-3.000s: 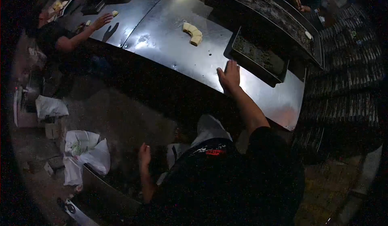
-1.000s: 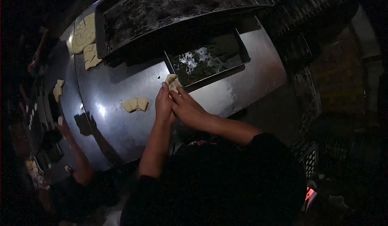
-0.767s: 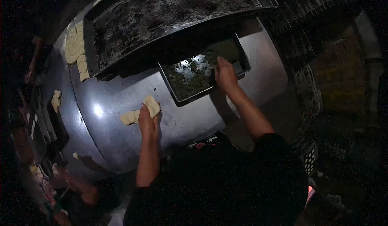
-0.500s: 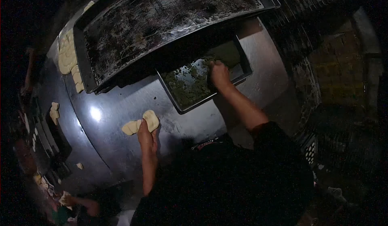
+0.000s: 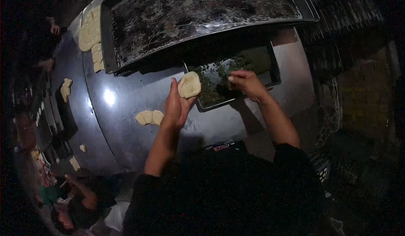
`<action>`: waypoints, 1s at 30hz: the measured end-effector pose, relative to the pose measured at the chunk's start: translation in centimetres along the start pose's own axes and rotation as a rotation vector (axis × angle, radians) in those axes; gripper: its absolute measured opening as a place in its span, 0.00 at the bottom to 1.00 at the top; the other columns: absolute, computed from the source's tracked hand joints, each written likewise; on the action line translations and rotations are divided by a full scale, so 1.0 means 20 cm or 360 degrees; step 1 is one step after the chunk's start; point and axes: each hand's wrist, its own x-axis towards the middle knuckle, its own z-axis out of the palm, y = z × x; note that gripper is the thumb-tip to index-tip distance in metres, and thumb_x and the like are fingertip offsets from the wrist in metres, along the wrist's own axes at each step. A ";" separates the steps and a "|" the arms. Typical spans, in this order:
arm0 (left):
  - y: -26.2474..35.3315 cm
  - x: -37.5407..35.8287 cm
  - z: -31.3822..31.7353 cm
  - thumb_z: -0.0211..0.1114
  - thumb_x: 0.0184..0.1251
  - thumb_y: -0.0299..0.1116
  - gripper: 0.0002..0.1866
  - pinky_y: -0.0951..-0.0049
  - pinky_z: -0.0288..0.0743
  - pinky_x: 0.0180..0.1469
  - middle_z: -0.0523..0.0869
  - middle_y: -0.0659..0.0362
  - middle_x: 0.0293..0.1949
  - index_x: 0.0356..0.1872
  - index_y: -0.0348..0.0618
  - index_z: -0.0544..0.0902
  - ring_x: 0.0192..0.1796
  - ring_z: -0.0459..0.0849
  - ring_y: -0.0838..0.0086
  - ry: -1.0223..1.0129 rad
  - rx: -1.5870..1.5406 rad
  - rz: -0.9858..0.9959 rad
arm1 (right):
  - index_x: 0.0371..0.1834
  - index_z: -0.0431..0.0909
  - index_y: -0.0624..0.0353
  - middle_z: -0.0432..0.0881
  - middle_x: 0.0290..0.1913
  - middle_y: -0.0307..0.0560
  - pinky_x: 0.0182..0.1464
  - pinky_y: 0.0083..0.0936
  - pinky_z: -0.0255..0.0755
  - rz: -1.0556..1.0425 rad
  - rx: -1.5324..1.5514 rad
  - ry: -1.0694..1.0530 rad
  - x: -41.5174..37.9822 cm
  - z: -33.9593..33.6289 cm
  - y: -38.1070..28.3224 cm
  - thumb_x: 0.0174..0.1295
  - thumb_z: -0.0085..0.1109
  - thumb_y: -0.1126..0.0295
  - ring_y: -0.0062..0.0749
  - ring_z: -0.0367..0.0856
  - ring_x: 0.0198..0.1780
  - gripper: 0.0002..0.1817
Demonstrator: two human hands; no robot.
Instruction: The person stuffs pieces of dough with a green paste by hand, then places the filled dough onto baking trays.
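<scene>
A flattened round of pale dough (image 5: 189,85) rests on the palm and fingers of my left hand (image 5: 175,107), raised over the metal table near the tray's left corner. My right hand (image 5: 249,85) is above the shallow metal tray (image 5: 219,104), with fingers and thumb pinched together. What lies between its fingertips is too dark to make out. Dark green, crumbly mixture (image 5: 242,62) is spread in the tray, and shiny metal shows through it. A short strip of joined dough pieces (image 5: 149,117) lies on the table, left of my left forearm.
A large, dark, worn baking pan (image 5: 202,8) overhangs the far side of the tray. More dough (image 5: 89,33) lies beside its left edge, with smaller pieces (image 5: 66,89) further left. At the lower left is another person's arm (image 5: 86,194); other hands (image 5: 55,28) show at the upper left.
My left hand has lifted one dough round off the table and moved it right, towards the tray; the other pieces stayed behind. My right hand has risen out of the crumbly mixture.
</scene>
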 end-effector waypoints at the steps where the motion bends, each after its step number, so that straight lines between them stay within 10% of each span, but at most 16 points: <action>1: 0.00 0.01 0.06 0.36 0.76 0.53 0.32 0.59 0.65 0.66 0.72 0.47 0.61 0.63 0.33 0.65 0.63 0.72 0.60 0.0023 -0.0017 -0.0039 | 0.48 0.80 0.65 0.81 0.46 0.47 0.45 0.27 0.77 -0.0203 -0.0289 -0.0022 -0.08 0.08 -0.09 0.58 0.65 0.71 0.29 0.80 0.45 0.15; 5: -0.07 0.08 0.16 0.36 0.76 0.54 0.31 0.63 0.70 0.62 0.75 0.50 0.57 0.61 0.35 0.67 0.59 0.75 0.64 -0.0009 -0.0121 -0.0128 | 0.44 0.79 0.61 0.79 0.47 0.49 0.52 0.38 0.73 -0.1661 -0.1356 0.0135 -0.28 0.33 -0.34 0.53 0.62 0.75 0.48 0.77 0.49 0.14; 18: -0.10 -0.19 0.18 0.45 0.76 0.35 0.19 0.68 0.63 0.66 0.72 0.53 0.59 0.62 0.37 0.66 0.63 0.70 0.68 -0.0113 -0.0025 0.0210 | 0.68 0.53 0.74 0.50 0.72 0.65 0.71 0.46 0.51 -0.1825 -0.2045 0.0252 -0.43 0.61 -0.02 0.56 0.52 0.78 0.61 0.51 0.72 0.35; 20: -0.09 -0.27 0.13 0.45 0.76 0.34 0.18 0.69 0.68 0.62 0.74 0.54 0.57 0.62 0.39 0.66 0.60 0.73 0.69 -0.0116 0.0029 0.0278 | 0.68 0.55 0.71 0.56 0.70 0.64 0.72 0.44 0.48 -0.1800 -0.1958 0.0223 -0.50 0.63 -0.04 0.55 0.50 0.79 0.56 0.53 0.72 0.34; 23: -0.03 -0.43 0.04 0.47 0.75 0.37 0.21 0.65 0.70 0.62 0.73 0.52 0.58 0.64 0.39 0.64 0.60 0.74 0.66 -0.0072 0.0342 0.0284 | 0.64 0.66 0.63 0.73 0.60 0.59 0.67 0.35 0.61 -0.1256 -0.0182 -0.0652 -0.51 0.54 -0.11 0.60 0.45 0.80 0.37 0.67 0.66 0.26; 26: -0.06 -0.55 -0.04 0.48 0.75 0.37 0.20 0.66 0.75 0.57 0.74 0.52 0.56 0.62 0.40 0.65 0.56 0.77 0.68 -0.0177 0.0506 0.0249 | 0.59 0.70 0.64 0.78 0.48 0.44 0.60 0.30 0.69 -0.1200 -0.0677 -0.0214 -0.54 0.58 -0.20 0.63 0.52 0.77 0.28 0.75 0.53 0.20; 30: -0.14 -0.64 -0.13 0.48 0.75 0.35 0.18 0.68 0.78 0.52 0.76 0.52 0.53 0.61 0.39 0.66 0.51 0.80 0.68 -0.0074 0.0179 0.0333 | 0.54 0.73 0.61 0.79 0.40 0.48 0.42 0.28 0.76 -0.0844 -0.0905 -0.0637 -0.57 0.71 -0.13 0.60 0.56 0.74 0.34 0.79 0.43 0.17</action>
